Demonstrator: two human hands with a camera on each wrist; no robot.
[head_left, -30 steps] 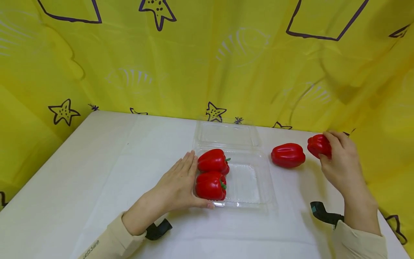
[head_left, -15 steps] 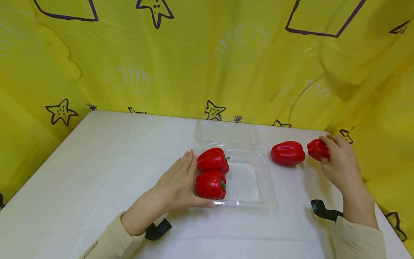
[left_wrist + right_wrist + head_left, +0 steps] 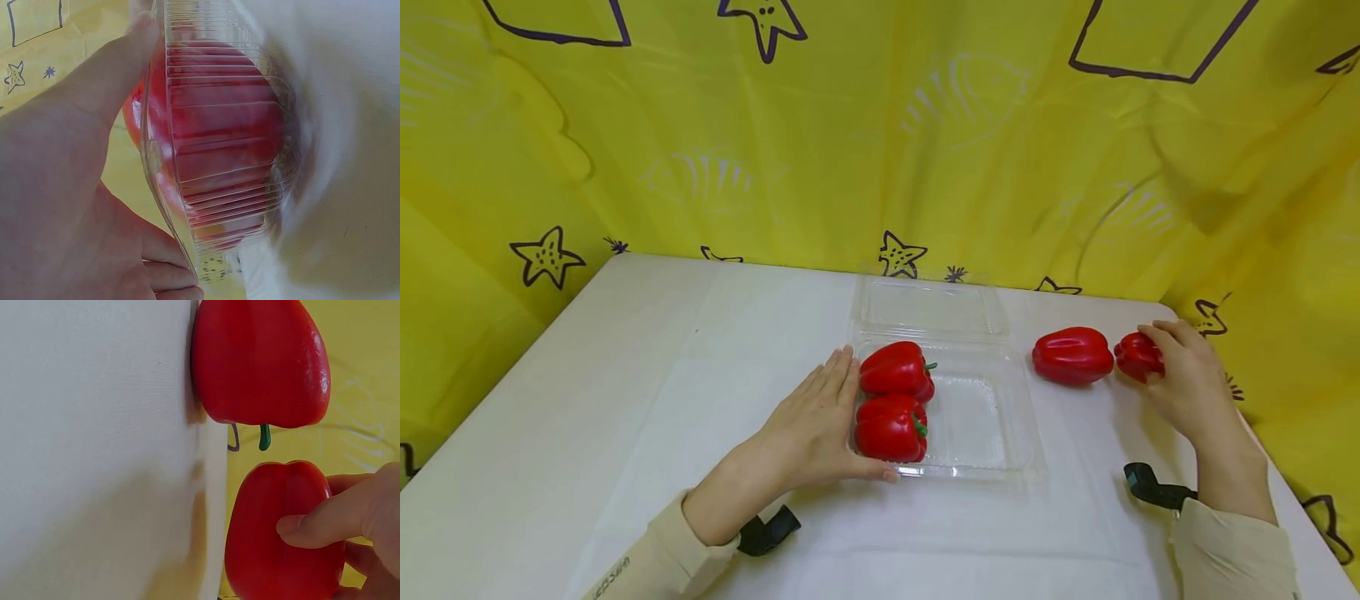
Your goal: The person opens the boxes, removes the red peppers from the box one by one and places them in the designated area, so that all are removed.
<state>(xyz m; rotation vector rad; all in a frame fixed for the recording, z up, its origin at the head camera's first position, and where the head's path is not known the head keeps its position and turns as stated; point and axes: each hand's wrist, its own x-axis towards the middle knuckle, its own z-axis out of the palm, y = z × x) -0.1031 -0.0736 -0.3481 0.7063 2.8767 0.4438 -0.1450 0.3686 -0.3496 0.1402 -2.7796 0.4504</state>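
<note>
My right hand [image 3: 1191, 379] grips a red bell pepper [image 3: 278, 537] at the right side, thumb on its near face and the other fingers behind it. A second red bell pepper [image 3: 1072, 356] lies on the table just left of it, its green stem pointing towards the held one. My left hand [image 3: 812, 425] rests with straight fingers along the left side of a clear plastic clamshell box [image 3: 973, 421], its thumb at the front rim. Inside the box's left half, a bell pepper [image 3: 897, 370] lies behind another bell pepper [image 3: 891, 428], stems to the right.
The box's clear lid [image 3: 928, 306] is folded back flat towards the rear of the white table [image 3: 737, 333]. A yellow patterned curtain [image 3: 820, 150] hangs behind and along both sides. Black wrist mounts [image 3: 1157, 487] stick out from both wrists over the table.
My right hand has come down and slightly nearer with the bell pepper it holds. My left hand, the box and the other bell peppers stay in place.
</note>
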